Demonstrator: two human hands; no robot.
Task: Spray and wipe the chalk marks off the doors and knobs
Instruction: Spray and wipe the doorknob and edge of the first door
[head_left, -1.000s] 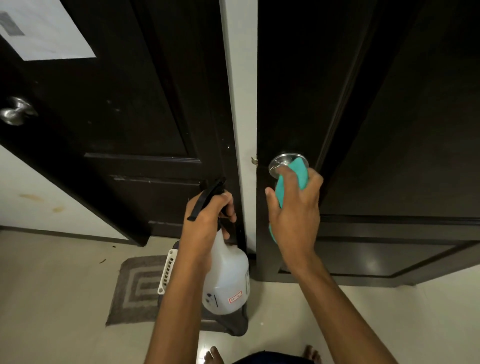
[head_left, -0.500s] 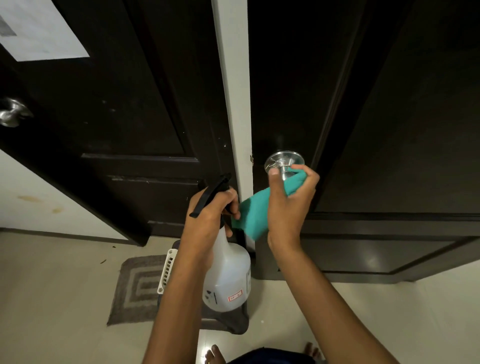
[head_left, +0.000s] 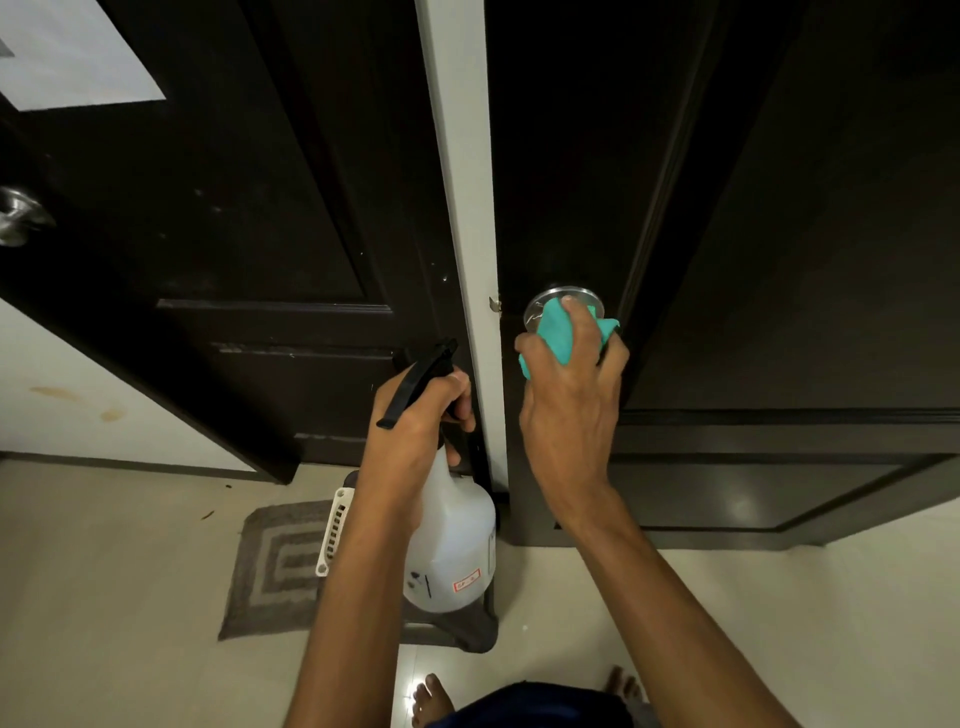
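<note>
The right hand (head_left: 569, 395) pressed a teal cloth (head_left: 558, 330) around the knob (head_left: 563, 306), mostly hiding it. The left hand (head_left: 415, 431) gripped the spray bottle (head_left: 452, 540), which covered part of a striped mat (head_left: 278, 566) on the floor (head_left: 104, 571).

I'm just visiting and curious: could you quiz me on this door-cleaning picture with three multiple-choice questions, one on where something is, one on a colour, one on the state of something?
1. Where is the round silver metal knob that is being wiped?
A. on the right dark door
B. on the floor mat
C. on the white wall

2. What colour is the cloth?
A. red
B. teal
C. yellow

3. What is the left hand doing?
A. hanging empty
B. pressing flat on the door
C. gripping the white plastic spray bottle

Answers: 1 A, the knob sits on the right door by the white frame strip; 2 B, the cloth under the right hand is teal; 3 C, the fingers curl round the bottle's black trigger neck.
</note>
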